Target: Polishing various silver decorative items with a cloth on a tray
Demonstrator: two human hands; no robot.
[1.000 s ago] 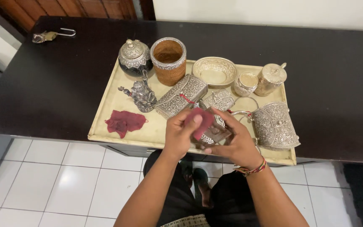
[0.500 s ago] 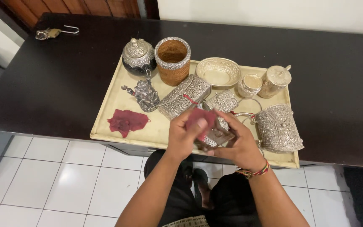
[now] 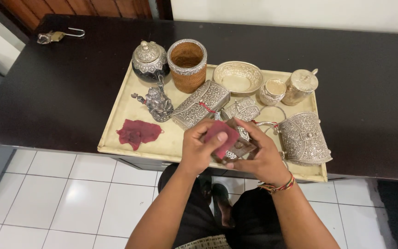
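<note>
Since the earlier frame both hands have stayed over the tray's near edge, the red cloth (image 3: pixel 220 133) barely shifted. A dark tabletop (image 3: pixel 70 83) stands above white floor tiles (image 3: pixel 47 203), with a padlock (image 3: pixel 51 36) at its far corner. On the beige tray (image 3: pixel 130 108) lie one lidded pot, one woven cup, one bowl, two small jars, one figurine, two silver purses and a second red cloth (image 3: pixel 137 133). The left hand (image 3: pixel 198 148) presses the cloth onto a small silver box (image 3: pixel 236 146), which the right hand (image 3: pixel 260 154) grips from the side.
</note>
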